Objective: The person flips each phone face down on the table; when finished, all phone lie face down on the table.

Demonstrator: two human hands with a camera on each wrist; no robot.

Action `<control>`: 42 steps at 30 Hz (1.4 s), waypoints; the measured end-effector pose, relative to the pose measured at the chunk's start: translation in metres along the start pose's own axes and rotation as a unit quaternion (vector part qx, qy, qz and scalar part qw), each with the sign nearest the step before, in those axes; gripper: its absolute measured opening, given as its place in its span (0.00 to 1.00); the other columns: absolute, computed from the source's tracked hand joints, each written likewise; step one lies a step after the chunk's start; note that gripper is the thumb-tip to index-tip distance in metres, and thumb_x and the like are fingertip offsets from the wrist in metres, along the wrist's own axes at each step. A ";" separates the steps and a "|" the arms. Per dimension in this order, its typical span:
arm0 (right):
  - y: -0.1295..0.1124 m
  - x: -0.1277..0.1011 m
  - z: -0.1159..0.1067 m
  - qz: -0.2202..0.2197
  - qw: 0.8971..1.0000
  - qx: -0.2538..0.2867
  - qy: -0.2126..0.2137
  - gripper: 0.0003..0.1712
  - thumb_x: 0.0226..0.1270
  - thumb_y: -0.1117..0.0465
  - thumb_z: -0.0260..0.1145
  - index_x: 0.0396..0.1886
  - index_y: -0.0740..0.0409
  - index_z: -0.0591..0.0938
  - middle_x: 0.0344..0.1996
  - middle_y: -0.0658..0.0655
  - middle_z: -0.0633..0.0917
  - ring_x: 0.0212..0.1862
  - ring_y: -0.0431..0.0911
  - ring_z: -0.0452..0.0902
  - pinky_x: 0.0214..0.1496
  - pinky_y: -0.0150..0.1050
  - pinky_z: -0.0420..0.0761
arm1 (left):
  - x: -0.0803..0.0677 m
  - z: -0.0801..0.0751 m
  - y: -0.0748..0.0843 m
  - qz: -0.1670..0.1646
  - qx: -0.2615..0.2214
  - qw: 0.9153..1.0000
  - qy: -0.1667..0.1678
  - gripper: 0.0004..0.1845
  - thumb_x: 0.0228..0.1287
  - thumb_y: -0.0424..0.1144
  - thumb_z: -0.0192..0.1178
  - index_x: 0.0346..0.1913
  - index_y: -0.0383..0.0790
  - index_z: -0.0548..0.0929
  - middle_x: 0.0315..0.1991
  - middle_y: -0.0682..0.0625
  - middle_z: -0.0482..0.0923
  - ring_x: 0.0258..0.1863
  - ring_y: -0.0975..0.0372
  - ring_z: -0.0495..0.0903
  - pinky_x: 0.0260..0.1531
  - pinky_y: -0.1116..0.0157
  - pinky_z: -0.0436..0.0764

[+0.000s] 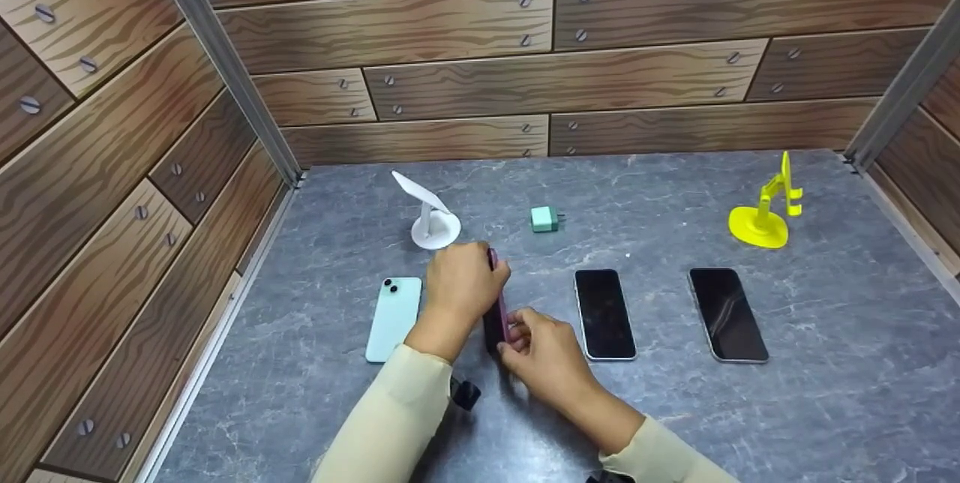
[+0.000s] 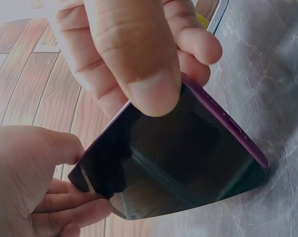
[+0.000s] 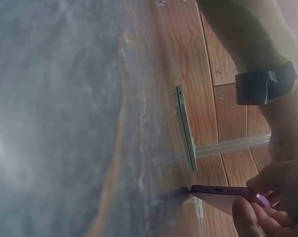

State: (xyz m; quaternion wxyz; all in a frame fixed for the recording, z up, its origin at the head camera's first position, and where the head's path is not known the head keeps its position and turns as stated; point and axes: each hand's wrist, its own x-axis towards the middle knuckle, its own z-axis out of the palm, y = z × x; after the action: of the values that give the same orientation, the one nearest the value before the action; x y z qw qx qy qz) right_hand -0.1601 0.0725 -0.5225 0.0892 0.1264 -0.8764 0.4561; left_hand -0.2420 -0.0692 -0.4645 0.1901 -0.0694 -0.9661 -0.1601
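- The purple phone [image 1: 496,318] stands on its long edge on the gray surface [image 1: 675,408], between the green phone [image 1: 394,316] and two dark ones.
- It looks thin, stiff and smooth, maybe slippery; the glass could crack.
- The left hand [image 1: 461,284] pinches its far end.
- The right hand [image 1: 541,352] pinches its near end, I think.
- The side edges are best to hold.

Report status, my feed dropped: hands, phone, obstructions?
Both hands, left and right, hold the purple phone on edge. Mint phone close left, black phone right, both flat.
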 end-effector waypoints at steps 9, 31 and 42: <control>-0.002 0.001 0.005 -0.033 0.999 0.001 -0.039 0.15 0.63 0.62 0.79 0.49 0.61 0.89 0.39 0.53 0.93 0.38 0.41 0.89 0.43 0.34 0.91 | -0.004 0.005 -0.011 -0.036 -0.046 0.996 0.067 0.21 0.54 0.36 0.68 0.14 0.50 0.67 0.15 0.47 0.78 0.19 0.42 0.83 0.21 0.44 0.82; 0.023 -0.005 -0.011 0.051 0.993 0.053 -0.087 0.33 0.62 0.65 0.82 0.65 0.69 0.83 0.54 0.63 0.91 0.51 0.52 0.90 0.56 0.47 0.91 | -0.016 0.034 -0.055 -0.210 -0.352 0.910 -0.054 0.13 0.71 0.34 0.68 0.54 0.35 0.93 0.38 0.45 0.94 0.36 0.62 0.89 0.40 0.65 0.86; 0.020 -0.001 -0.010 0.034 0.993 -0.010 -0.110 0.39 0.56 0.72 0.83 0.69 0.68 0.80 0.48 0.58 0.91 0.44 0.45 0.85 0.47 0.38 0.88 | -0.018 0.037 -0.054 -0.227 -0.423 0.874 -0.073 0.13 0.74 0.31 0.67 0.56 0.31 0.92 0.41 0.41 0.94 0.37 0.64 0.87 0.39 0.70 0.84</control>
State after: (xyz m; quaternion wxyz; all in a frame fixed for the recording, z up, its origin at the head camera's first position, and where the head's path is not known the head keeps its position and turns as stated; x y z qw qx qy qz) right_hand -0.1650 0.0916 -0.5325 -0.0221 0.1447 -0.8893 0.4333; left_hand -0.2487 -0.1084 -0.5191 0.0302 0.0670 -0.8067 -0.5864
